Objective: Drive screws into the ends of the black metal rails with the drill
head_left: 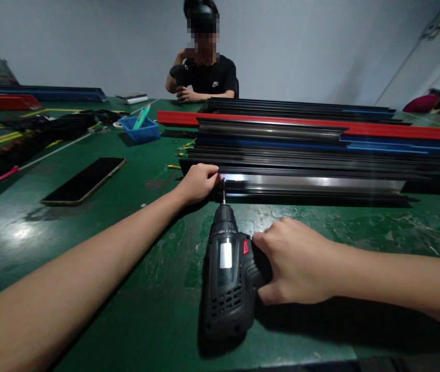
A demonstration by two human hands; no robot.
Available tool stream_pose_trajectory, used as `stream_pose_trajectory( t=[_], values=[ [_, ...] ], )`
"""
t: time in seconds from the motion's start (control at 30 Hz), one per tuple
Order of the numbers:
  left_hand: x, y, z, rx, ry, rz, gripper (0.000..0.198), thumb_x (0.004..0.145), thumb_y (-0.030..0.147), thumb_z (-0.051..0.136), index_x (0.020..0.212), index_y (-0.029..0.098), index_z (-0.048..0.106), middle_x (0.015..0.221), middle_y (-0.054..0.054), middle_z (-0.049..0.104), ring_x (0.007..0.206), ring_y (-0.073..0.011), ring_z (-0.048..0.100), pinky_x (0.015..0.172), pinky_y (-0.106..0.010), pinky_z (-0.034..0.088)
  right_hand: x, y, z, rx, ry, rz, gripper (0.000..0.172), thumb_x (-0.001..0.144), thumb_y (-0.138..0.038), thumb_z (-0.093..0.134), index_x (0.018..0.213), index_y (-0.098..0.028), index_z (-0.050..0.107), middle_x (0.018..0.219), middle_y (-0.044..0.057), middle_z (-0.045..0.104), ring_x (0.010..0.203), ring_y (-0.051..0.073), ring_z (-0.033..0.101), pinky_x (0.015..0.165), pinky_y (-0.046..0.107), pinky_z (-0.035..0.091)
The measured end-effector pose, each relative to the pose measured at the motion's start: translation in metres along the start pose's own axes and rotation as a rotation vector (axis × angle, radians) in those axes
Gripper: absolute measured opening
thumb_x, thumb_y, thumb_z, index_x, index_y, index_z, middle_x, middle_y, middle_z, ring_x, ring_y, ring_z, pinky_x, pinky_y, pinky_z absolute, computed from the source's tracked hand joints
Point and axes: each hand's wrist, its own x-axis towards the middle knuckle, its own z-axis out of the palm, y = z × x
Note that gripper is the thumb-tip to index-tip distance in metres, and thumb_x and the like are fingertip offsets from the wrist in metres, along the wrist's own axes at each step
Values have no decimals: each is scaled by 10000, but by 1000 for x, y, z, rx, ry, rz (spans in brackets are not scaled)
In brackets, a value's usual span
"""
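Drill (225, 289): bare table (166, 305) lay left, a rail (301, 184) edged the room ahead.
Right hand (297, 261): I gripped its handle, body leftward.
Left hand (200, 182): at rail's end, closure I couldn't tell.

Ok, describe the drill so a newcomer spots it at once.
On the green table, find the shiny profile nearest the wearer. The black drill points its bit at it, right hand on the grip. A red patch and vent slots set it apart from the black profiles.

The black plastic power drill (225, 305) has a red button (246, 247); the long metal channel (301, 182) is silvery, edged black; the broad flat bench (154, 299) is green.
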Motion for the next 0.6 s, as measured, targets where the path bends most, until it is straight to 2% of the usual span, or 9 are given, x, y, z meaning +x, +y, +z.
stream_pose_trajectory(
  t=[0.2,0.6],
  values=[
    [1,0,0,27,4,0,314,866,288,537,579,162,553,564,10,501,587,-122,398,605,-278,286,0,1,0,-2,-2,6,501,727,-627,751,800,-132,744,651,95,700,539,218,605,471,318,253],
    [0,1,0,30,6,-7,326,863,296,529,562,173,505,555,11,477,584,-123,394,602,-285,269,-1,0,1,-12,8,-2,482,731,-611,746,790,-133,740,646,100,703,528,207,597,472,323,244]
  ],
)
